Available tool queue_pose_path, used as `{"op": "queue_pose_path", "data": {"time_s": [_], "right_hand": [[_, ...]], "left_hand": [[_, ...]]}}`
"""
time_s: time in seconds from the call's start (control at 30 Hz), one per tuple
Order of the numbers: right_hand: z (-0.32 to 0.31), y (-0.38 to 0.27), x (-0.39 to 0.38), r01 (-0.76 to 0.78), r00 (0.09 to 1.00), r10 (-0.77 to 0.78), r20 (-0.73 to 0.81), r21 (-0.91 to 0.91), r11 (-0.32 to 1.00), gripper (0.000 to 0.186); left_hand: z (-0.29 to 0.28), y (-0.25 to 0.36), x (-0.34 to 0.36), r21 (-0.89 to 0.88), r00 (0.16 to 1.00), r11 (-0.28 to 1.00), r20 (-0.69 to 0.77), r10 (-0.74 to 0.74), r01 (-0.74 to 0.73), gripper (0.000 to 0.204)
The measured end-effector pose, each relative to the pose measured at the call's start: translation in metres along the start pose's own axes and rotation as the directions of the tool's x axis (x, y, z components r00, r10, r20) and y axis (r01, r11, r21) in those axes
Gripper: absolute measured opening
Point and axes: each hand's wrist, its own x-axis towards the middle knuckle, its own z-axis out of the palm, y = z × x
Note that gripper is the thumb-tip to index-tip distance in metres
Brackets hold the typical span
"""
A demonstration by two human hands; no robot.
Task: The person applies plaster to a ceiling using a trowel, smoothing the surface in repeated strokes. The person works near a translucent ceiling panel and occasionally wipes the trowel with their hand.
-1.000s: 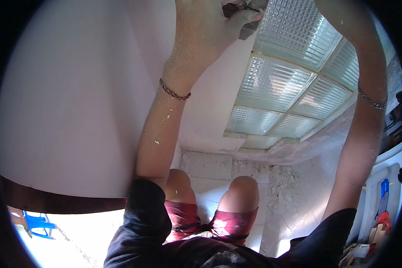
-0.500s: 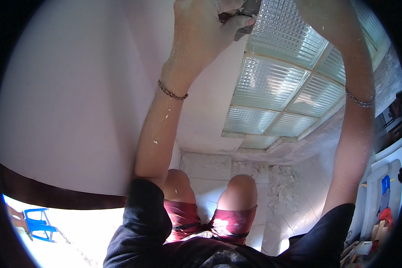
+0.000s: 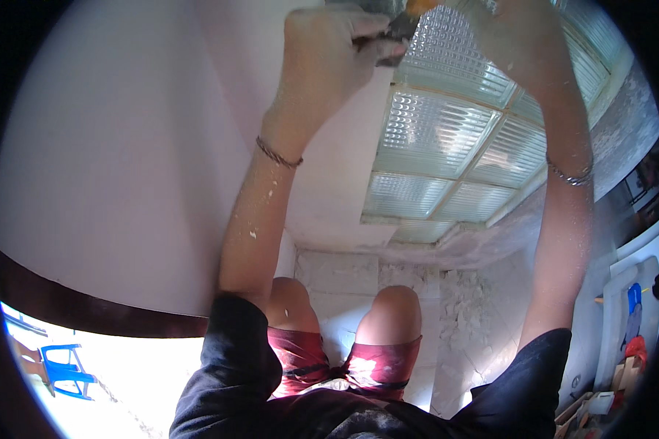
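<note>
Head view: our left hand (image 3: 328, 55) grips a dark flat piece (image 3: 403, 27), its edge slanting up-right (long axis unclear); we can't tell what our right hand (image 3: 523, 47) holds.

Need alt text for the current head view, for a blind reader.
A person's left hand holds a dark flat piece near a glass-block panel; the right hand is beside an orange object at the top edge.
</note>
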Motion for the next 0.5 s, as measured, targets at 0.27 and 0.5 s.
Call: {"op": "queue_pose_path", "data": {"time_s": [0.27, 0.5], "right_hand": [[0.001, 0.004, -0.002, -0.068, 0.997, 0.067, -0.037, -0.019, 0.998, 0.037], [0.0, 0.013, 0.002, -0.085, 0.996, 0.09, -0.024, 0.155, 0.984, 0.039]], "left_hand": [[-0.004, 0.0, -0.001, 0.048, 0.999, 0.998, -0.005, 0.049, -0.049, 0.016], [0.001, 0.001, 0.0, -0.089, 1.0, 0.996, -0.003, -0.017, 0.017, 0.016]]}}
